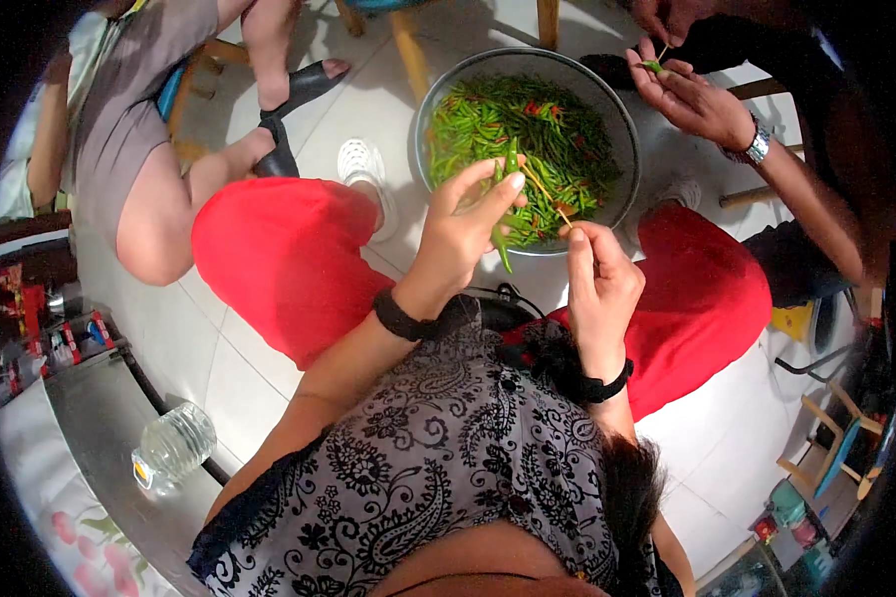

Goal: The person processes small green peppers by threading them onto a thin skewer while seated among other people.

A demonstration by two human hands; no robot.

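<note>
My left hand (456,224) is closed around several slim green chili peppers (506,251), which stick out above and below the fingers. In my right hand (604,284), thumb and forefinger pinch the end of a thin wooden stick (564,217), which slants up toward the peppers in the left hand. Whether its far tip touches a pepper I cannot tell. Just beyond both hands stands a round metal basin (631,134), holding a heap of green chilies (473,124) with a few red ones among them.
At the upper right, another person's hands (692,99) hold a green chili and a thin stick. Someone else's bare legs (154,214) are at the left. A clear plastic jug (177,440) rests on a metal surface, lower left. Wooden stool legs (408,50) stand behind the basin.
</note>
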